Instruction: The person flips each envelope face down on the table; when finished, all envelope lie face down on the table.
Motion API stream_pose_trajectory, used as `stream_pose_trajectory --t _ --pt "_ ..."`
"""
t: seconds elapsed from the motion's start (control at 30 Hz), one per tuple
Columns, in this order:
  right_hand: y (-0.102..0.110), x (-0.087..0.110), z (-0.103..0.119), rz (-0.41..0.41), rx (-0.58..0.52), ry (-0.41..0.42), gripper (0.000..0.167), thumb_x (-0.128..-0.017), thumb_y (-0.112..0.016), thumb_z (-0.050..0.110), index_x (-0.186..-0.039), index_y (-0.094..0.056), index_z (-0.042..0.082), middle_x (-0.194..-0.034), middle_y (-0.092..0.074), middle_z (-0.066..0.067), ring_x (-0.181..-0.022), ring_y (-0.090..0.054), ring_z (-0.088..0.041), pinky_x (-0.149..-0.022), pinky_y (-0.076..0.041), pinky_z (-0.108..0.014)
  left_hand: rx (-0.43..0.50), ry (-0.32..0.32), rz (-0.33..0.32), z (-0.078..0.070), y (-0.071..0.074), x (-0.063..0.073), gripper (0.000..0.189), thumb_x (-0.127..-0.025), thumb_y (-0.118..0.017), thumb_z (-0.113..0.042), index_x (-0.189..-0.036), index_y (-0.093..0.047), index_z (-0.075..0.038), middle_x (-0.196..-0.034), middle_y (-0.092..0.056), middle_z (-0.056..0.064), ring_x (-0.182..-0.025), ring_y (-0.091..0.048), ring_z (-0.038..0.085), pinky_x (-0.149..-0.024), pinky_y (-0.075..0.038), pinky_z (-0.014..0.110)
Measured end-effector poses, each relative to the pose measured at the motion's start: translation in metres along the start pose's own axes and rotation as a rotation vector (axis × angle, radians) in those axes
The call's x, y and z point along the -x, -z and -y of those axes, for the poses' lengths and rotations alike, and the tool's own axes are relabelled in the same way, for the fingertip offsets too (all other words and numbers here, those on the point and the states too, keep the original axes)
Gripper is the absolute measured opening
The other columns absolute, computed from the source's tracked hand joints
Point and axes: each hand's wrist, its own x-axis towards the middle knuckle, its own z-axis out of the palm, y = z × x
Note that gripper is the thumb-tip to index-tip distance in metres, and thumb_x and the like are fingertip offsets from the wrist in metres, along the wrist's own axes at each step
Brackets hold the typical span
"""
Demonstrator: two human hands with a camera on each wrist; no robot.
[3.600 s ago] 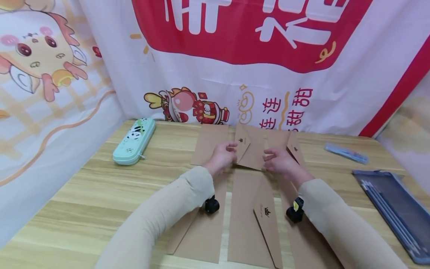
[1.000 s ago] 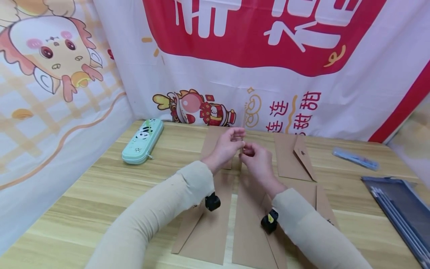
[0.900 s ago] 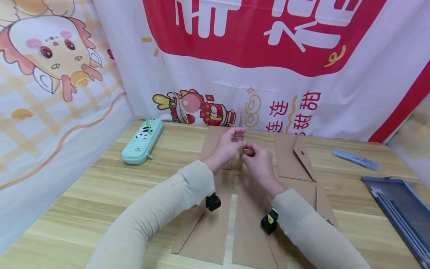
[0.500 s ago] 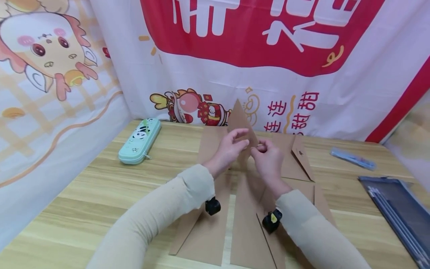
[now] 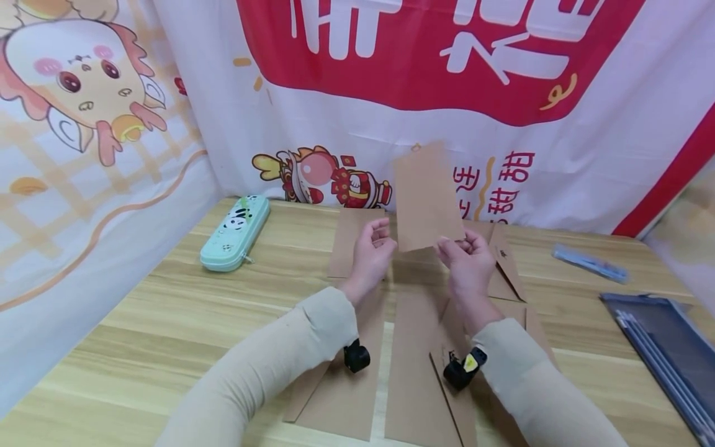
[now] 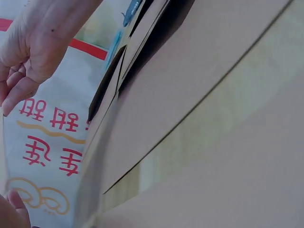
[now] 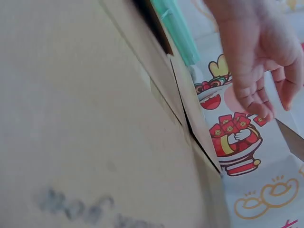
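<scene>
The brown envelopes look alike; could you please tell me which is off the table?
The envelope held up in the right hand, before the printed cloth; the others lie on the table.

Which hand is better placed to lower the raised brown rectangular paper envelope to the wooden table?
Probably the right hand: it pinches the envelope by its lower right corner. The left hand is near the lower left corner but appears to grip nothing.

The light wood-grain tabletop [image 5: 139, 347] carries kraft-paper envelopes [image 5: 413, 372] lying in two rows across its middle, a mint-green panda pencil case [image 5: 235, 233] near the far left corner, and, on the right, a slim pale-blue case [image 5: 591, 263] beyond a navy pencil pouch [image 5: 673, 338].
</scene>
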Motion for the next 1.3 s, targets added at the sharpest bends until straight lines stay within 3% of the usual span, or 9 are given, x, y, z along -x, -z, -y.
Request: stream_pose_trajectory --t 0.23,0.43,0.5,0.6,0.67,0.77,0.9,1.03,1.3 --pt "0.003 0.000 -0.001 -0.036 -0.145 -0.102 0.029 -0.075 -0.057 -0.018 -0.088 -0.047 0.006 -0.072 -0.052 0.000 -0.064 -0.057 -0.009 -0.066 -0.056 -0.022 0.204 0.168 0.018 0.010 -0.001 0.001 0.043 -0.084 -0.057 0.004 -0.124 -0.047 -0.006 -0.093 -0.058 0.006 -0.071 -0.054 0.011 -0.060 -0.045 0.021" --pt "0.007 -0.001 -0.003 -0.022 -0.173 -0.132 0.029 -0.076 -0.055 -0.019 -0.091 -0.047 0.004 -0.076 -0.056 -0.002 -0.064 -0.059 -0.010 -0.063 -0.056 -0.021 0.236 0.201 0.044 0.011 -0.003 0.002 0.045 -0.083 -0.057 0.006 -0.126 -0.049 -0.007 -0.086 -0.057 0.002 -0.072 -0.056 0.012 -0.082 -0.049 0.037" --pt "0.009 -0.002 -0.001 0.018 -0.122 -0.146 0.033 -0.076 -0.056 -0.018 -0.100 -0.050 0.004 -0.082 -0.057 -0.003 -0.066 -0.060 -0.010 -0.063 -0.056 -0.021 0.225 0.197 0.044 0.010 -0.003 0.001 0.047 -0.083 -0.056 0.007 -0.127 -0.049 -0.007 -0.085 -0.057 0.001 -0.073 -0.056 0.014 -0.085 -0.049 0.039" --pt "0.015 -0.007 0.006 0.138 0.030 -0.192 0.054 -0.078 -0.056 -0.016 -0.125 -0.048 0.009 -0.100 -0.057 -0.008 -0.073 -0.060 -0.010 -0.066 -0.055 -0.020 0.203 0.176 0.049 0.009 -0.002 -0.001 0.049 -0.082 -0.055 0.010 -0.129 -0.049 -0.005 -0.081 -0.056 0.000 -0.074 -0.057 0.016 -0.082 -0.050 0.035" --pt "0.020 -0.012 0.012 0.245 0.176 -0.227 0.069 -0.080 -0.056 -0.013 -0.140 -0.037 0.015 -0.116 -0.054 -0.014 -0.077 -0.061 -0.010 -0.070 -0.055 -0.021 0.172 0.161 0.067 0.009 0.000 -0.003 0.051 -0.082 -0.055 0.011 -0.130 -0.049 -0.004 -0.080 -0.056 0.000 -0.073 -0.056 0.015 -0.080 -0.051 0.033" --pt "0.028 -0.020 0.023 0.401 0.373 -0.281 0.083 -0.082 -0.057 -0.008 -0.149 -0.018 0.023 -0.132 -0.043 -0.021 -0.080 -0.061 -0.010 -0.077 -0.054 -0.022 0.106 0.168 0.122 0.008 0.004 -0.006 0.057 -0.080 -0.055 0.012 -0.134 -0.047 -0.006 -0.079 -0.056 0.000 -0.071 -0.055 0.013 -0.078 -0.050 0.033" --pt "0.039 -0.031 0.030 0.546 0.572 -0.312 0.089 -0.084 -0.058 -0.002 -0.149 -0.006 0.029 -0.117 -0.052 -0.019 -0.082 -0.061 -0.013 -0.083 -0.053 -0.027 0.001 0.218 0.215 0.009 0.007 -0.008 0.062 -0.081 -0.056 0.009 -0.138 -0.043 -0.011 -0.080 -0.057 0.000 -0.072 -0.055 0.015 -0.079 -0.048 0.040" --pt "0.047 -0.039 0.027 0.609 0.683 -0.334 0.091 -0.084 -0.059 0.000 -0.150 -0.002 0.026 -0.101 -0.059 -0.017 -0.078 -0.063 -0.016 -0.080 -0.054 -0.031 -0.087 0.265 0.276 0.012 0.009 -0.009 0.060 -0.083 -0.055 0.007 -0.139 -0.041 -0.011 -0.081 -0.056 0.001 -0.076 -0.056 0.020 -0.086 -0.049 0.043" --pt "0.054 -0.045 0.013 0.706 0.761 -0.457 0.094 -0.086 -0.059 0.000 -0.148 0.011 0.011 -0.081 -0.063 -0.011 -0.066 -0.060 -0.014 -0.070 -0.056 -0.029 -0.202 0.362 0.334 0.020 0.011 -0.011 0.062 -0.079 -0.056 0.010 -0.138 -0.042 -0.007 -0.071 -0.051 0.001 -0.075 -0.055 0.018 -0.082 -0.053 0.032"
